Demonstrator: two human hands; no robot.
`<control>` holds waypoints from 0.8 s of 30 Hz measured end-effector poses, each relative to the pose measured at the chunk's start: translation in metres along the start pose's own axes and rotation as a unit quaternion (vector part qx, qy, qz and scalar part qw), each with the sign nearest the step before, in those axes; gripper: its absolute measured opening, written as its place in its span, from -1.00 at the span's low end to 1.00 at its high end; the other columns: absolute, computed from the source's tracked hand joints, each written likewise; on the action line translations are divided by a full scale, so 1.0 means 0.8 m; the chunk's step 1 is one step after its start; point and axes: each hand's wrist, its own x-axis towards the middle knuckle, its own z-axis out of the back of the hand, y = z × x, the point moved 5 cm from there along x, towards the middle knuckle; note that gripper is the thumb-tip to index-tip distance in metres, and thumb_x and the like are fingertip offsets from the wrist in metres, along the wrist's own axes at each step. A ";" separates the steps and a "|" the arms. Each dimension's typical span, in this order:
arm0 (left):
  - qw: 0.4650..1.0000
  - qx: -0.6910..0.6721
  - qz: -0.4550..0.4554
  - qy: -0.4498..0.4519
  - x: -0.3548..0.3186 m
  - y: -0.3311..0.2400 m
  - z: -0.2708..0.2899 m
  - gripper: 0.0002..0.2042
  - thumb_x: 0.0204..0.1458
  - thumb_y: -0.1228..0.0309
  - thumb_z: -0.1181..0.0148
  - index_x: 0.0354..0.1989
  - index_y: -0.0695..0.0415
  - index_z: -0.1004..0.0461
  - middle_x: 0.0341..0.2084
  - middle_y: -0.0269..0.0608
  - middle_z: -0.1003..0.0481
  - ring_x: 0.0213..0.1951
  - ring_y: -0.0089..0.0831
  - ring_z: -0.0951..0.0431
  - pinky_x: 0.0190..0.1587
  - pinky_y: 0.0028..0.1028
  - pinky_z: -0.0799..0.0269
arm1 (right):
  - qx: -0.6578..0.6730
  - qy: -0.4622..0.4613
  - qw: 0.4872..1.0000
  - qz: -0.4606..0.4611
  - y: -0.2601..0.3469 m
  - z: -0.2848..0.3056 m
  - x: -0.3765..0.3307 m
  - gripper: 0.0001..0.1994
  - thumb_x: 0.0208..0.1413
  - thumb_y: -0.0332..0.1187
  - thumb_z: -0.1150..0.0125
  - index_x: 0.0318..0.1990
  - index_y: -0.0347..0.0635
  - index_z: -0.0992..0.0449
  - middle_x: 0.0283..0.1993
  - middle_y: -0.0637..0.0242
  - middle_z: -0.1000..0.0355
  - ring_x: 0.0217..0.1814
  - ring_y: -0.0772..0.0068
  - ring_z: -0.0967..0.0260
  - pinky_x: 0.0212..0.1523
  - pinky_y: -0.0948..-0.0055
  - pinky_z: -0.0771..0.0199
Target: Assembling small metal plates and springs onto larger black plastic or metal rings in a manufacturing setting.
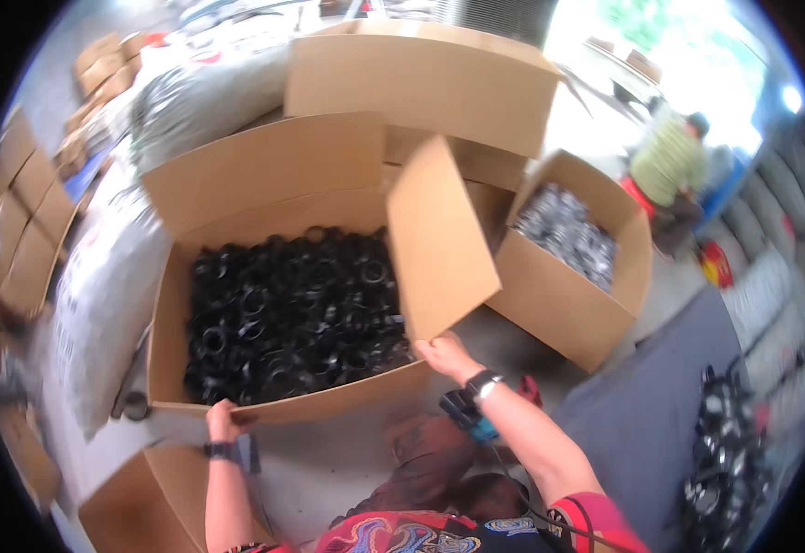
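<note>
While upright, mouth up: carton (329, 401) | left hand (223, 421) grips front rim | right hand (444, 355) grips corner

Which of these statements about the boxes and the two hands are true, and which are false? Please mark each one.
1. The large cardboard box in front of the person holds black ring-shaped parts. True.
2. The left hand rests on the near edge of this box. True.
3. The right hand holds a pair of scissors. False: it grips the box at the base of its right flap.
4. The smaller box to the right is full of red parts. False: it holds shiny silver-grey parts.
5. Another person is farther back on the right. True.
</note>
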 end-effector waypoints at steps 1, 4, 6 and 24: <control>0.987 -0.135 0.079 -0.043 -0.004 0.001 0.008 -0.81 -0.18 0.51 -0.08 -0.40 0.37 -0.32 -0.36 0.15 -0.39 -0.26 0.10 -0.47 -0.16 0.26 -0.47 | 0.050 0.032 0.998 -0.015 0.010 0.004 0.000 -0.65 0.01 -0.15 -0.02 -0.28 -0.29 -0.50 -0.25 -0.10 -0.47 -0.14 -0.11 -0.43 -0.14 0.09 -0.40; 0.994 -0.083 0.060 -0.043 0.009 -0.018 0.022 -0.71 -0.25 0.49 0.07 -0.28 0.35 -0.25 -0.17 0.27 -0.31 -0.08 0.15 -0.37 -0.15 0.25 -0.45 | 0.081 0.043 0.996 0.007 0.052 0.024 -0.008 -0.61 0.01 -0.10 -0.08 -0.29 -0.33 -0.51 -0.23 -0.13 -0.47 -0.11 -0.15 -0.41 -0.11 0.11 -0.40; 0.996 -0.059 0.017 -0.060 0.029 -0.024 0.080 -0.73 -0.24 0.47 0.08 -0.32 0.36 -0.23 -0.21 0.29 -0.31 -0.13 0.16 -0.40 -0.19 0.23 -0.47 | 0.068 0.108 0.991 0.044 0.073 0.013 -0.002 -0.60 0.02 -0.11 -0.09 -0.23 -0.35 -0.49 -0.20 -0.13 -0.46 -0.09 -0.11 -0.41 -0.09 0.14 -0.39; 0.929 0.297 -0.055 0.215 -0.217 0.027 -0.169 -0.74 0.11 0.33 -0.05 -0.29 0.34 -0.49 -0.41 -0.07 -0.54 -0.40 -0.31 -0.61 -0.38 -0.50 -0.50 | -0.216 0.266 0.935 -0.091 0.005 0.159 -0.067 -0.73 -0.10 -0.40 -0.15 -0.23 -0.35 -0.55 -0.20 -0.09 -0.49 -0.09 -0.03 -0.47 -0.09 0.15 -0.47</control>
